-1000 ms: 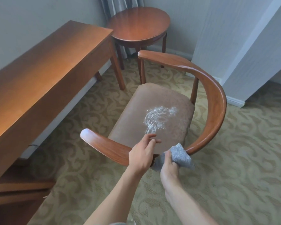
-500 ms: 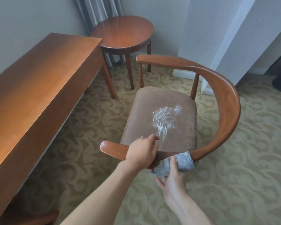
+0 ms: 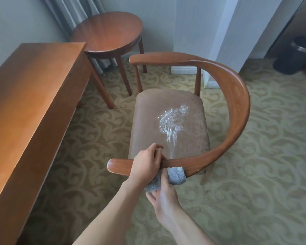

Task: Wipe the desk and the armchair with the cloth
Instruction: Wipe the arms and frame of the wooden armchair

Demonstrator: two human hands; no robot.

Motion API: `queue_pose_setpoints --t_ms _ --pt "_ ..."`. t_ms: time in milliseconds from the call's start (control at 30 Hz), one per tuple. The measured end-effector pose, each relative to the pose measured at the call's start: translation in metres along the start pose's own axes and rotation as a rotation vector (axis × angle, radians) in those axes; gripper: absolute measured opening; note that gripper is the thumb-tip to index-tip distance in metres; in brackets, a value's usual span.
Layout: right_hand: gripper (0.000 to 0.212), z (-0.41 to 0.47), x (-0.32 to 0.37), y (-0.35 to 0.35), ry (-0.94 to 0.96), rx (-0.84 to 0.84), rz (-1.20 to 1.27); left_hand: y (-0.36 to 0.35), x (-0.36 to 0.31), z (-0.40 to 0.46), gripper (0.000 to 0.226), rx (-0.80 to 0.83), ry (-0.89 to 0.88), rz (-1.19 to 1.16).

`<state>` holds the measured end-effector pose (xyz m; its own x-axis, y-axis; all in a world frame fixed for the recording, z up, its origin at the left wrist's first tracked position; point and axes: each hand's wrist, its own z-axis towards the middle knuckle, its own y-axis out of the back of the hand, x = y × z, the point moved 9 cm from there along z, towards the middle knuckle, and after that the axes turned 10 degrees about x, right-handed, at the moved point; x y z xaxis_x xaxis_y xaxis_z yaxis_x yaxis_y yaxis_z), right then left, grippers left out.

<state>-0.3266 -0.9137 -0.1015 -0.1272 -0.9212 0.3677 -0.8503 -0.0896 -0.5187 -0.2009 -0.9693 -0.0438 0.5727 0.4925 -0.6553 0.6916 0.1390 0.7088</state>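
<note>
Both hands at armchair (image 3: 237, 96) rail: left hand (image 3: 146, 164) gripping rail, right hand (image 3: 163, 193) clutching cloth (image 3: 177, 175).

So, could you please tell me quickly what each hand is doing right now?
Left hand: closed around the chair's armrest.
Right hand: holding the grey cloth against the armrest.

Left hand (image 3: 146, 165): palm down, fingers curled over the near armrest (image 3: 120, 166), thumb raised above it. Forearm runs in from lower left, bare. Right hand (image 3: 163, 195): just below the left, fingers closed around grey cloth (image 3: 176, 175), pressing it against the armrest's outer face. Right forearm enters from bottom.
</note>
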Motion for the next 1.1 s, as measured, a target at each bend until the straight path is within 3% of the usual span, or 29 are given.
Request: queue_pose_setpoints --t_ms 333,633,867,1000,1100 --pt "0.036 0.017 -0.036 -0.051 0.052 0.018 0.146 0.014 0.009 -0.001 0.021 0.144 -0.102 -0.186" --pt "0.036 0.021 -0.059 -0.096 0.168 -0.112 0.246 0.057 0.061 -0.013 0.023 0.143 -0.192 -0.019" --pt "0.045 0.027 -0.08 -0.117 0.06 -0.265 -0.005 0.083 0.088 -0.028 0.019 0.141 -0.162 -0.129" --pt "0.037 0.016 -0.082 -0.135 -0.05 -0.144 -0.319 0.102 0.113 -0.045 0.031 0.23 -0.063 -0.301" --pt "0.038 0.003 -0.041 -0.15 0.075 -0.073 -0.546 0.116 0.111 -0.05 0.055 0.356 -0.017 -0.585"
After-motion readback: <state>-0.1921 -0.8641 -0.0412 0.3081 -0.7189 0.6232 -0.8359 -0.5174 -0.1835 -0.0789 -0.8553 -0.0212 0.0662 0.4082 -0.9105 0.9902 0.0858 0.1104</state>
